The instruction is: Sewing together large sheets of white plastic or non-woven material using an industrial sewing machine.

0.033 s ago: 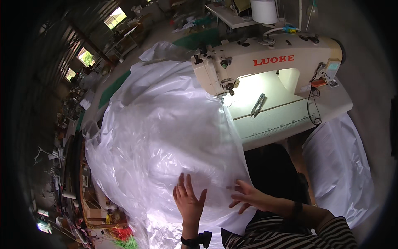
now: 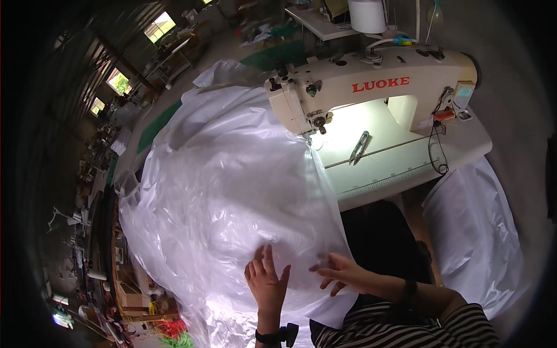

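Observation:
A large sheet of thin, shiny white plastic film (image 2: 232, 174) spreads over my lap and up onto the sewing machine's bed. Its right edge runs up to the needle area under the presser foot. On the near part of this film is my left hand (image 2: 267, 284), fingers stretched and thumb held apart. My right hand (image 2: 343, 272) hovers over or rests on the film near its right edge, fingers apart and tips slightly blurred; contact is hard to judge. Neither hand holds anything. The white sewing machine (image 2: 383, 81) has its lamp lit.
Thread snips (image 2: 359, 147) lie on the machine bed, right of the needle. A black cord (image 2: 432, 152) hangs at the machine's right. More white film (image 2: 473, 232) drapes at the right. A white thread cone (image 2: 367, 15) stands behind. Cluttered shelving (image 2: 130, 290) is at the left.
My right hand has shifted slightly left over the film. My left hand has moved a little right, its fingers a touch more bent. The film lies almost the same.

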`<move>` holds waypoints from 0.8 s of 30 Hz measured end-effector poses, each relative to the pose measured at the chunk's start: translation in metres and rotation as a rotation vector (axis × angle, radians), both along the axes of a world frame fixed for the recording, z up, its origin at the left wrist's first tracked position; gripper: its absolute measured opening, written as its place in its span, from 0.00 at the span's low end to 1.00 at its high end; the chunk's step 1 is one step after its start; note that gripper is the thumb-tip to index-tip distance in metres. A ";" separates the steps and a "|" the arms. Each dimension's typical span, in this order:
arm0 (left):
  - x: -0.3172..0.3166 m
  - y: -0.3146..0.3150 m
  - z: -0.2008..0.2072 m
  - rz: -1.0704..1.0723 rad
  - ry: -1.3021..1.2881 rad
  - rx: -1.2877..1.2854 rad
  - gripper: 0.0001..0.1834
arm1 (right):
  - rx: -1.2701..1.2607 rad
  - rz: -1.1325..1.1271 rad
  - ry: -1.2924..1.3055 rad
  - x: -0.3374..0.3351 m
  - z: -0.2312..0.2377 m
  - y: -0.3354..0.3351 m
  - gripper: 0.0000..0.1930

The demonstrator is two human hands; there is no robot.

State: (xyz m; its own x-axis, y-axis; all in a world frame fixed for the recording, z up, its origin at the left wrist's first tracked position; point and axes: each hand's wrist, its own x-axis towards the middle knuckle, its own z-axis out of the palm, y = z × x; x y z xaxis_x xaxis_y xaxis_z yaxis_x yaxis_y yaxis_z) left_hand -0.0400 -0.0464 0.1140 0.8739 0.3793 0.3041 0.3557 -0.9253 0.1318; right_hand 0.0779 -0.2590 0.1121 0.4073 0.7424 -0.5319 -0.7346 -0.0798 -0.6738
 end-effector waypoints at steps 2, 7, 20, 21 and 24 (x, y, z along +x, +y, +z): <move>-0.002 0.014 -0.011 -0.014 0.008 0.011 0.22 | 0.101 0.164 -0.024 0.003 -0.012 0.004 0.18; -0.016 0.037 0.010 0.233 0.054 0.047 0.08 | -0.229 0.603 -0.663 0.005 -0.001 -0.072 0.15; 0.016 -0.104 0.004 -0.532 0.156 -0.219 0.07 | -0.214 0.181 -0.734 -0.002 -0.020 -0.064 0.21; 0.015 -0.108 0.002 -0.607 -0.033 -0.249 0.04 | -0.183 0.016 -0.732 -0.005 -0.017 -0.064 0.25; 0.008 -0.122 -0.005 -0.731 0.106 -0.314 0.07 | -0.260 -0.084 -0.892 -0.003 -0.007 -0.052 0.33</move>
State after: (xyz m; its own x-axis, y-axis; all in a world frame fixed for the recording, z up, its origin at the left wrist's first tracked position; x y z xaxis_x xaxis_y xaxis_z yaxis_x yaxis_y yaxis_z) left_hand -0.0320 -0.1681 0.1086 0.9525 -0.2460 0.1792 -0.3004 -0.8544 0.4240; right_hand 0.0754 -0.3108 0.1048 0.7923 0.5934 -0.1418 0.0359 -0.2774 -0.9601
